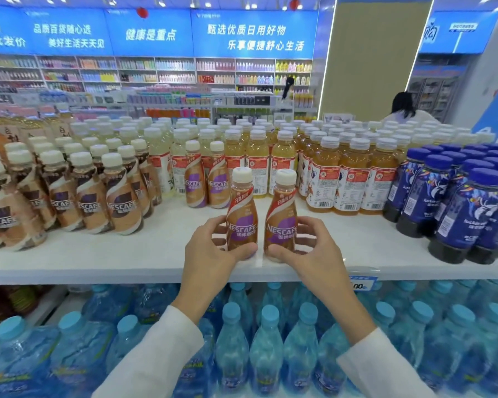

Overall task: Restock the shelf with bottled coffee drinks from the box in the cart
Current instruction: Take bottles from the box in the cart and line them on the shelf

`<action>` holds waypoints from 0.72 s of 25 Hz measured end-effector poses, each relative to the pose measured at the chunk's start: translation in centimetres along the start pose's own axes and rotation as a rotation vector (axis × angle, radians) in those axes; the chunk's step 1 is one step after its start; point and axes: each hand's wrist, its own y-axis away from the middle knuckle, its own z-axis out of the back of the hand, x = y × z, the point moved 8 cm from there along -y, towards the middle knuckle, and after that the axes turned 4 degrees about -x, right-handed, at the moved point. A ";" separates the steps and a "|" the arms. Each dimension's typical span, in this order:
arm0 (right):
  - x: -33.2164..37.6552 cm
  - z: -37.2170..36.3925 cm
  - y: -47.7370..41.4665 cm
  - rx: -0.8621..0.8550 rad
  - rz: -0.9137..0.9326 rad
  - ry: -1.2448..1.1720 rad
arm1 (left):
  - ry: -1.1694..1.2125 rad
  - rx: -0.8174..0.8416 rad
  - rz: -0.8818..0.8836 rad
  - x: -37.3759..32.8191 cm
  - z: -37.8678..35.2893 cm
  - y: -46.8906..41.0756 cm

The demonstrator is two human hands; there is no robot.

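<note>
Each of the hands, left (213, 248) and right (308, 248), grips a tan white-capped plastic coffee bottle (241, 214) (281, 216) on the white shelf (127, 259), likely next pushed back to the two ahead.

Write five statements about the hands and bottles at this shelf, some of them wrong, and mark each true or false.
1. Each hand grips a purple-label coffee bottle: the left hand holds the left bottle, the right hand holds the right bottle. True.
2. The held bottles have blue caps. False: their caps are white.
3. Two more purple-label bottles stand behind them on the shelf. True.
4. Orange juice bottles stand below the shelf. False: water bottles with blue caps stand there.
5. Dark blue bottles stand left of the hands. False: the dark blue bottles stand to the right.
</note>
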 end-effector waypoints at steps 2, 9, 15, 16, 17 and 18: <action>-0.1 -0.3 -0.3 -0.040 -0.008 0.016 | -0.020 -0.035 -0.010 -0.2 -0.4 -0.1; -1.1 -3.7 -8.5 -0.022 -0.019 0.020 | -0.025 -0.069 0.026 -0.2 -3.9 -6.9; -3.0 -6.3 -13.7 -0.036 -0.034 -0.024 | -0.061 -0.268 0.078 2.1 -6.4 -11.0; -3.3 -6.6 -14.1 -0.045 -0.033 -0.028 | -0.069 -0.287 0.072 2.0 -6.5 -11.3; -3.6 -6.8 -14.4 -0.055 -0.024 -0.028 | -0.071 -0.302 0.074 2.0 -6.5 -11.5; -3.8 -6.9 -14.8 -0.064 -0.012 -0.023 | -0.057 -0.309 0.083 2.2 -6.7 -11.7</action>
